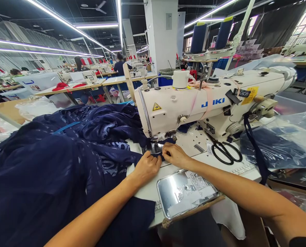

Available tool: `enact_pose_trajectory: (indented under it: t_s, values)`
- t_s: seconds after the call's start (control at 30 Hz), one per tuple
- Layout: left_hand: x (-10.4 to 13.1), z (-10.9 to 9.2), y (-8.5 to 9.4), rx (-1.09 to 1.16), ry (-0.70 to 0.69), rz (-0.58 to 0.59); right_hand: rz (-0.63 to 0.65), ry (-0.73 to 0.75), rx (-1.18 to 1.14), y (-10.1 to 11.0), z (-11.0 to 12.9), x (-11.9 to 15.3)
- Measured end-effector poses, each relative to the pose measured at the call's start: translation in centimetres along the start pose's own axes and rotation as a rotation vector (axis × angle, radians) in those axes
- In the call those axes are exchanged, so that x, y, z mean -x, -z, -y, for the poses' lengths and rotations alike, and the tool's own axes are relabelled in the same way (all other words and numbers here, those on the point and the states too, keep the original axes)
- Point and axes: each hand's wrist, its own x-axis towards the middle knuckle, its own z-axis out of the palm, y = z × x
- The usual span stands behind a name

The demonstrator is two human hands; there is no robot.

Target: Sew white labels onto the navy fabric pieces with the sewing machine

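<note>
A white sewing machine point(189, 106) stands before me. Its needle and presser foot point(156, 145) come down over navy fabric point(57, 171), which heaps across the left side of the table. My left hand point(148, 168) is closed on an edge of this fabric just in front of the foot. My right hand point(175, 154) pinches the same edge right of the needle, its fingertips close to the left ones. The piece of fabric between the fingers is mostly hidden by the knuckles.
Black-handled scissors point(226, 152) lie on the machine bed at right. A metal tray point(168, 195) with white labels sits at the table's front edge. Bagged navy cloth point(276, 144) is at far right. Navy thread cones point(198, 37) stand behind the machine. People work in the background.
</note>
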Motion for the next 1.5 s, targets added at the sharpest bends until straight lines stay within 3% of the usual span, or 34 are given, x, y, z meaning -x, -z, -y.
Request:
enact_pose_trajectory:
  t_s: [0.37,0.5,0.6,0.77,0.9,1.07,1.27,1.5]
  values:
    - [-0.1,0.0,-0.3,0.065,-0.012,0.067,0.089,0.115,-0.057,0.8,-0.1,0.7]
    - [-0.2,-0.1,-0.2,0.115,0.011,0.129,0.109,0.21,0.294,0.3,0.8,2.0]
    - [0.2,0.6,1.2,0.172,0.064,0.152,0.12,0.256,0.541,0.1,1.6,2.7]
    - [2.1,2.3,3.1,0.469,0.148,0.177,0.227,0.449,0.612,1.2,0.9,1.9]
    - [2.4,1.9,1.9,0.638,0.237,0.182,0.238,0.543,0.627,2.0,-0.6,0.3]
    - [0.8,0.5,0.2,0.543,0.317,0.12,0.197,0.536,0.58,1.8,-2.1,-1.0]
    - [0.5,0.1,-0.3,0.509,0.355,0.065,0.179,0.52,0.455,1.6,-3.0,-1.2]
    - [0.3,0.1,-0.5,0.483,0.356,0.061,0.173,0.502,0.495,1.6,-3.0,-1.2]
